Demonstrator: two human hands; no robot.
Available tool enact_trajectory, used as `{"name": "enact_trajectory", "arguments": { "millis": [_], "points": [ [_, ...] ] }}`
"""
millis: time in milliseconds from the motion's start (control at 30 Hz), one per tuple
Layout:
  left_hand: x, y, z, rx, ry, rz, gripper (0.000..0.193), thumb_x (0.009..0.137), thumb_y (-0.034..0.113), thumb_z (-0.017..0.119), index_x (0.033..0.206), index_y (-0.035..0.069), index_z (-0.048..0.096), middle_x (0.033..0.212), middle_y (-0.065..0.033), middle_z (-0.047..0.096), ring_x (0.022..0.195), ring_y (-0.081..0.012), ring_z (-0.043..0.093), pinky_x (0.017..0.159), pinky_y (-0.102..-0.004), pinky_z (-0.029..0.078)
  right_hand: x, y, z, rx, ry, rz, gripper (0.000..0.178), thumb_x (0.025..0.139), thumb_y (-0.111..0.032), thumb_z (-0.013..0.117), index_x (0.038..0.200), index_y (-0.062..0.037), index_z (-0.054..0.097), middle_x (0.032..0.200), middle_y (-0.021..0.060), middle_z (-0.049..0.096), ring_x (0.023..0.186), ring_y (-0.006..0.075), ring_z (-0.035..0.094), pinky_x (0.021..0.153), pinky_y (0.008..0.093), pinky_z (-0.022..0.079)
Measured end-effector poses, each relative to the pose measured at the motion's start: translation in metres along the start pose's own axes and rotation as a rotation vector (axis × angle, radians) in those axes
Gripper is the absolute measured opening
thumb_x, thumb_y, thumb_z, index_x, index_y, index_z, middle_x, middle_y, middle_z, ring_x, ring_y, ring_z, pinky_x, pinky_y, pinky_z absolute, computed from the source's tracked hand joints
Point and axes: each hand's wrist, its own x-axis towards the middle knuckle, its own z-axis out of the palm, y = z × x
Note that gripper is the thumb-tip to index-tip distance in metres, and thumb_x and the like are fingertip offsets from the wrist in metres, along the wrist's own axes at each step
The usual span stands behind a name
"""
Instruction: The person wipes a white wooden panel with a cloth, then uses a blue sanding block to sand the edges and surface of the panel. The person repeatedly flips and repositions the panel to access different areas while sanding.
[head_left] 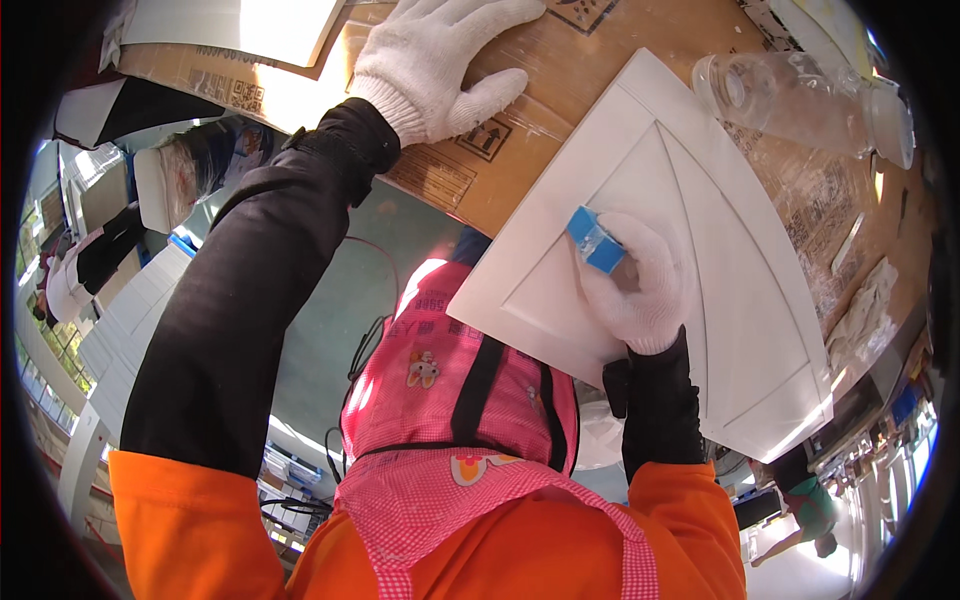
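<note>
Under both hands lies a cardboard-covered table (560, 70). Beneath the right hand (640, 285) rests a white panel (720, 250), overhanging the table's near edge. That gloved hand is clamped on a blue block (597, 240), pressing it to the panel. Well apart, the gloved left hand (435, 60) lies flat on the cardboard, fingers spread. Beyond the right hand lies a clear bottle (800, 100).

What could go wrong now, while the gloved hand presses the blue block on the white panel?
1. The white panel overhangs the edge of the cardboard-covered table; pressure from the right hand with the blue block might tip it.
2. The left hand rests on the cardboard, not the panel, so it may slide.
3. The clear plastic bottle lies beside the panel and could be knocked.
</note>
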Motion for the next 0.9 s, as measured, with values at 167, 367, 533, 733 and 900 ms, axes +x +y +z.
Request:
{"name": "enact_trajectory", "arguments": {
  "millis": [167, 367, 533, 733, 900],
  "points": [
    [-0.001, -0.005, 0.002, -0.007, -0.008, 0.003, 0.065, 0.08, 0.032, 0.07, 0.136, 0.005, 0.055, 0.148, -0.02, 0.05, 0.137, -0.0416, 0.047, 0.116, -0.0527, 0.036, 0.026, -0.002, 0.008, -0.145, 0.184, 0.264, 0.038, 0.078, -0.002, 0.081, 0.114, -0.0067, 0.069, 0.102, 0.0052, 0.068, 0.073, 0.0123, 0.062, 0.061, 0.0248, 0.049],
    [0.003, 0.002, 0.006, 0.04, 0.083, 0.008, 0.05, 0.084, 0.032, 0.067, 0.129, 0.01, 0.061, 0.139, -0.016, 0.058, 0.13, -0.0369, 0.053, 0.11, -0.0495, 0.042, 0.013, 0.0, 0.006, -0.17, 0.269, 0.177, 0.035, 0.081, -0.002, 0.08, 0.114, -0.0059, 0.069, 0.097, 0.0033, 0.066, 0.072, 0.0096, 0.059, 0.059, 0.0233, 0.046],
    [0.0, -0.004, 0.01, 0.064, 0.038, 0.011, 0.059, 0.084, 0.03, 0.068, 0.14, 0.015, 0.056, 0.15, -0.0104, 0.052, 0.141, -0.0337, 0.046, 0.119, -0.0484, 0.036, 0.028, 0.0, 0.011, -0.177, 0.239, 0.202, 0.032, 0.085, 0.001, 0.077, 0.115, 0.0004, 0.067, 0.097, 0.0028, 0.069, 0.071, 0.0042, 0.057, 0.058, 0.0178, 0.043],
    [-0.003, -0.003, 0.015, 0.057, 0.047, -0.002, 0.056, 0.087, 0.029, 0.067, 0.14, 0.014, 0.057, 0.151, -0.0106, 0.051, 0.142, -0.0345, 0.045, 0.118, -0.0482, 0.036, 0.029, 0.001, 0.013, 0.367, 0.576, 0.486, 0.042, 0.084, 0.003, 0.076, 0.123, 0.0028, 0.061, 0.104, 0.0077, 0.067, 0.079, 0.0107, 0.064, 0.069, 0.0242, 0.052],
    [0.013, 0.027, 0.009, -0.195, 0.07, 0.114, 0.046, 0.093, 0.026, 0.058, 0.135, 0.007, 0.059, 0.144, -0.0148, 0.058, 0.138, -0.0367, 0.05, 0.119, -0.0493, 0.034, -0.008, 0.016, -0.041, 0.238, 0.717, 0.548, 0.028, 0.096, -0.005, 0.065, 0.121, 0.0038, 0.057, 0.087, 0.0074, 0.067, 0.066, 0.008, 0.057, 0.057, 0.0219, 0.043]
  ]
}}
